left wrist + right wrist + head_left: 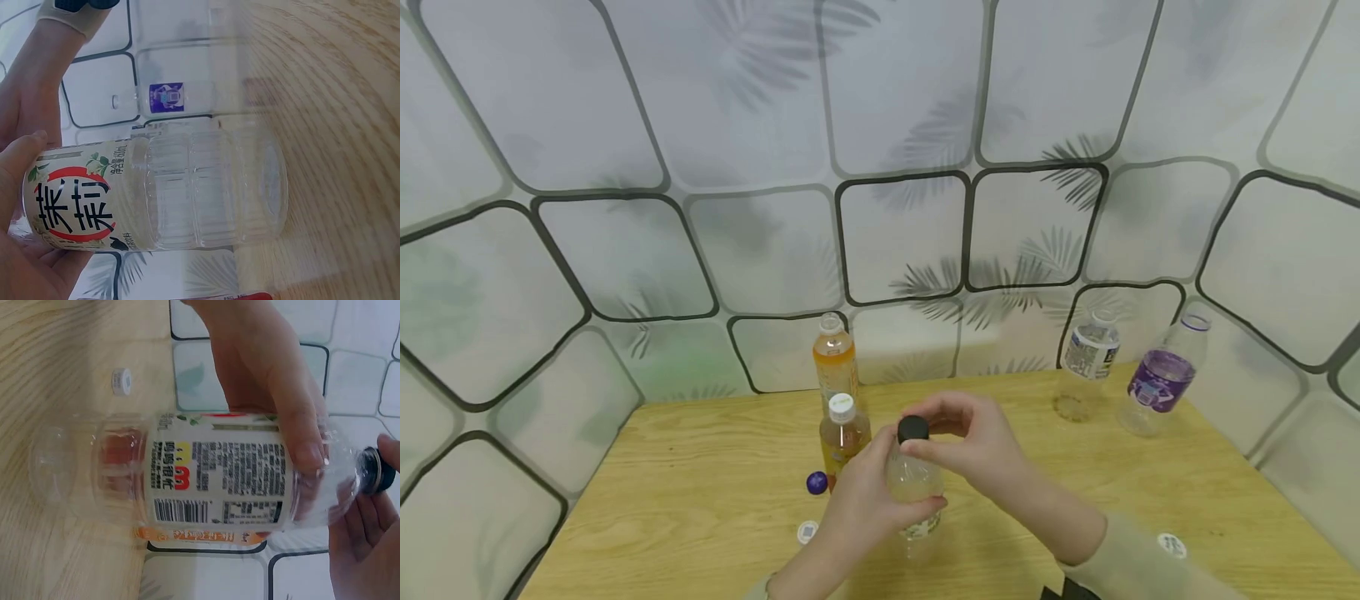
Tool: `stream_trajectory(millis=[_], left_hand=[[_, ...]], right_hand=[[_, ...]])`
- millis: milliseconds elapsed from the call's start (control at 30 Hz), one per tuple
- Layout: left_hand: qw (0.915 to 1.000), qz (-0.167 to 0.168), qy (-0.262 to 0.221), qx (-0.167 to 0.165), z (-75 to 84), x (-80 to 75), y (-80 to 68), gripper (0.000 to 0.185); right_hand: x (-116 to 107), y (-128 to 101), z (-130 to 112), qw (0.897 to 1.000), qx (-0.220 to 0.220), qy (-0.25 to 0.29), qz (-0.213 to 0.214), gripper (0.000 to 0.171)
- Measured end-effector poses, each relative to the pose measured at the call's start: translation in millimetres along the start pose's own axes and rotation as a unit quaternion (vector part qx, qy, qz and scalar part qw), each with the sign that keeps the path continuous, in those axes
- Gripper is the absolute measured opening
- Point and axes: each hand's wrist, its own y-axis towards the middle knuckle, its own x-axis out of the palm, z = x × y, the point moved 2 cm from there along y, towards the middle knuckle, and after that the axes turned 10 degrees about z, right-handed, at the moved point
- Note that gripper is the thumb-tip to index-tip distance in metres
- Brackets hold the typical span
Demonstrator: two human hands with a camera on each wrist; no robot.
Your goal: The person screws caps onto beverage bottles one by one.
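The left hand (872, 493) gripped a clear bottle (914, 480) while the right hand (976, 435) pinched its black cap (913, 428); a white-capped bottle (844, 435) stood just left, a purple-labelled bottle (1161, 382) far right.

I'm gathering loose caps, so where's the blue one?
In the head view, the blue cap lies on the table, left of the left hand, beside the white-capped bottle.

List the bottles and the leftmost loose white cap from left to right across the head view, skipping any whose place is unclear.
Loose white cap → white-capped bottle → black-capped bottle → uncapped-looking clear bottle with a whitish label → purple-labelled bottle.
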Motion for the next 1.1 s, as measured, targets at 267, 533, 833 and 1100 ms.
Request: stream_trajectory(millis=[267, 533, 833, 1100], left_hand=[[0.9999, 0.009, 0.009, 0.003, 1.0, -0.2, -1.1, 0.076], [0.9999, 0.001, 0.015, 0.000, 0.7, -1.2, -0.6, 0.079], [0.9999, -0.016, -0.003, 0.004, 0.3, -3.1, -0.7, 0.081], [0.9996, -0.024, 0.012, 0.006, 1.8, -4.9, -0.8, 0.076]], right_hand=[[12.6, -9.3, -4.9, 0.994, -0.021, -0.050, 0.092, 0.017], [5.4, -6.5, -9.1, 0.994, -0.016, -0.100, 0.034, 0.029], [-8.7, -14.0, -2.2, 0.981, -0.039, -0.185, -0.047, 0.053], [-13.1, -20.7, 0.7, 0.973, 0.001, -0.217, -0.081, 0.065]])
